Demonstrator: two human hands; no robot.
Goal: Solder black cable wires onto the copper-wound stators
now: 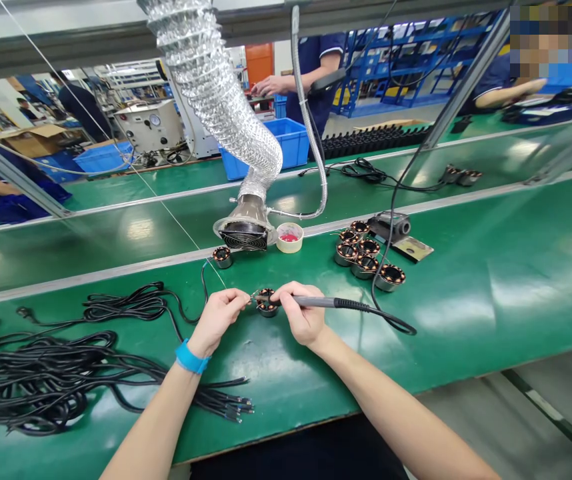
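Note:
My right hand (pixel 302 313) is closed around a soldering iron (pixel 316 302), its tip pointing left over a motor stator (pixel 267 303) with copper windings. Fingers pinched, my left hand (pixel 221 317) is at the stator's left side and wears a blue wristband (pixel 192 357). A thin solder wire (pixel 181 227) runs down from the upper left into those fingers. Where the iron's tip meets the stator is too small to make out. Behind them hangs a fume extractor hood (pixel 244 230) on a silver duct.
More stators (pixel 366 265) stand in a group at right, beside a soldering iron stand (pixel 391 225). One stator (pixel 223 257) sits left of the hood, a tape roll (pixel 290 238) right of it. Black cables (pixel 41 380) cover the left side. Other people work beyond the bench.

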